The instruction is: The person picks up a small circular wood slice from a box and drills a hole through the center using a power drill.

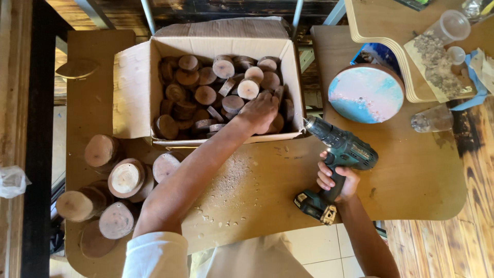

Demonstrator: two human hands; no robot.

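Teal cordless drill [343, 154], black-handled.

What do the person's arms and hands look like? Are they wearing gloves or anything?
No gloves. Both hands are bare: the left hand and the right hand. The left arm has a white sleeve pushed up near the elbow. The right arm is bare as far as it shows. No watch or rings can be seen.

We stood in a woodworking workshop: a cardboard box [135, 82] of sawn wood slices [206, 94], a cordless drill [337, 154], sawdust [234, 175] scattered over the plywood bench [411, 170], and larger log rounds [126, 177] piled alongside.
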